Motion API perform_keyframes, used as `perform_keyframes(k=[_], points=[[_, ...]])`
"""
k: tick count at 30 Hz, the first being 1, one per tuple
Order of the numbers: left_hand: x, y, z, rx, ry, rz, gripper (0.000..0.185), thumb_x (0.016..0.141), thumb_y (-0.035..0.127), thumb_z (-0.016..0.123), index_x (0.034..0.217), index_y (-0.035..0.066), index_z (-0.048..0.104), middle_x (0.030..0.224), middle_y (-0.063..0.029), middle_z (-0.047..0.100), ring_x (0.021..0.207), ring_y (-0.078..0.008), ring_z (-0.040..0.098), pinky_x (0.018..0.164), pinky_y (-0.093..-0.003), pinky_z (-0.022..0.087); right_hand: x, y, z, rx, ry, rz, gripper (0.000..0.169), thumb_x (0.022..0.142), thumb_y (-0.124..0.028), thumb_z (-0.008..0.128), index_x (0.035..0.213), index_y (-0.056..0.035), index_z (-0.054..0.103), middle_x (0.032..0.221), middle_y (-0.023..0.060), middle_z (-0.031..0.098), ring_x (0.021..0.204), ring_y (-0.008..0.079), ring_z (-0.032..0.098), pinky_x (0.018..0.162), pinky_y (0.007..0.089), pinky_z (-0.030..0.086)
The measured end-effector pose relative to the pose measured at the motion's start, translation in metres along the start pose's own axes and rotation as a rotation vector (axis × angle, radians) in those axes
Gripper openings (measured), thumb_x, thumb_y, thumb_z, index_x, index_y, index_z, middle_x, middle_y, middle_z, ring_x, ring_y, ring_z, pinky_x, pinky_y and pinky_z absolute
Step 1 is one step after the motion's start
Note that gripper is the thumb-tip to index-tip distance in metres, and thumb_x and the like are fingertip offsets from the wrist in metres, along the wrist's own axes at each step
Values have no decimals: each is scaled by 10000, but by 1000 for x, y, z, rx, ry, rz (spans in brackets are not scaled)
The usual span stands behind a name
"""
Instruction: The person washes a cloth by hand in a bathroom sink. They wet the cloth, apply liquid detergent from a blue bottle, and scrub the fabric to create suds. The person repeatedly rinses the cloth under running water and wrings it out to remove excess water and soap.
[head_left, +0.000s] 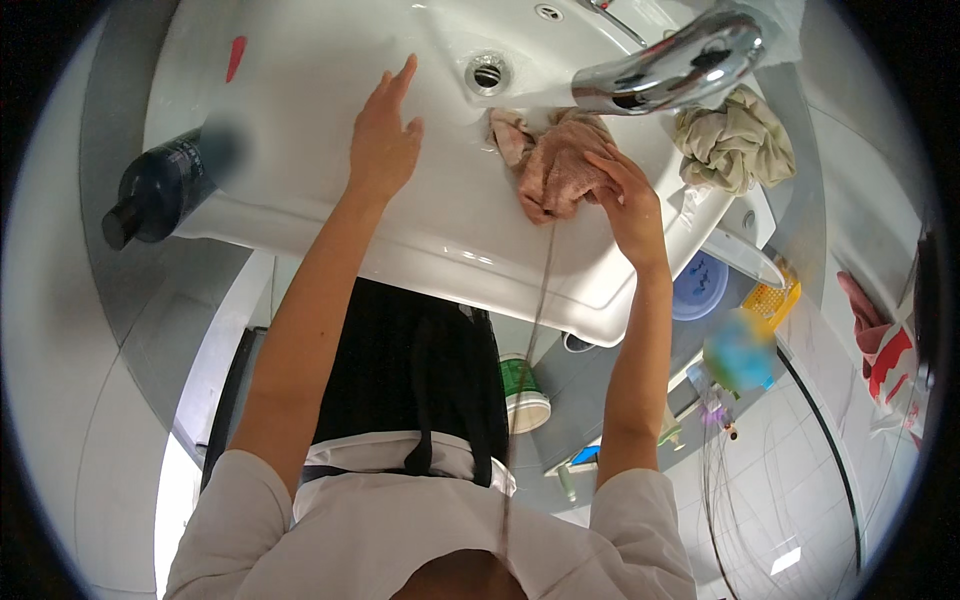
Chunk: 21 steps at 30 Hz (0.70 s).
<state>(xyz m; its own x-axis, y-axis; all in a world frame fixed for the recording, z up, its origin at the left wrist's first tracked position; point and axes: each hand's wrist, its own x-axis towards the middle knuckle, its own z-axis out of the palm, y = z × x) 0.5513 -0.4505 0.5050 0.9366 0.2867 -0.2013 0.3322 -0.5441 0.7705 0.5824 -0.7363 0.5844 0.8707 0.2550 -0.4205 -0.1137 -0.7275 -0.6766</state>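
Observation:
A white ceramic washbasin (300, 187) lies before me. My left hand (386, 142) hovers over its left part with the fingers apart and nothing in them. A wet, brownish-pink cloth (559, 169) is bunched in the right part of the basin, below the chrome faucet (667, 67). My right hand (630, 202) grips the cloth's right side, thumb and fingers curled at its edge. Left of the faucet's mouth is the round metal drain (487, 73), with water around it.
A crumpled pale green cloth (735, 142) sits on the basin's right rim. At the left rim lies a dark bottle (161, 184), near a small red object (236, 58). Below stand a green-and-white bucket (525, 397), a blue basin (699, 285) and a yellow basket (776, 296).

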Motion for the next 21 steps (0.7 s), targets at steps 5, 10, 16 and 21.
perform_keyframes(k=[5,10,16,21], points=[[15,18,15,-492,-403,-299,476,839,195,618,1296,147,494,1373,-160,432,1269,-298,399,1013,-383,354,-8,0,-1,91,-21,196,352,783,97,546,1104,-36,601,1171,146,567,1063,238,565,900,292,457],[3,43,15,-851,-503,-878,583,849,383,605,1378,278,385,1368,-110,418,1300,-294,342,1012,-411,341,-43,-39,-11,648,212,4,320,806,81,497,1105,-19,550,1175,79,541,1122,196,498,985,330,386],[-20,52,18,-1525,-475,-1163,480,916,461,507,1310,195,438,1197,-117,563,1103,-225,540,966,-360,440,-46,-86,6,1520,239,55,384,834,-233,547,1177,-74,476,1206,89,519,1181,261,470,995,415,388],[4,33,-2,-1572,-506,-895,423,934,470,461,1129,121,597,1035,-71,635,1033,-223,579,902,-344,465,-11,-42,43,1165,-139,343,336,823,-206,510,1132,-75,529,1159,39,557,1088,178,496,944,356,383]])
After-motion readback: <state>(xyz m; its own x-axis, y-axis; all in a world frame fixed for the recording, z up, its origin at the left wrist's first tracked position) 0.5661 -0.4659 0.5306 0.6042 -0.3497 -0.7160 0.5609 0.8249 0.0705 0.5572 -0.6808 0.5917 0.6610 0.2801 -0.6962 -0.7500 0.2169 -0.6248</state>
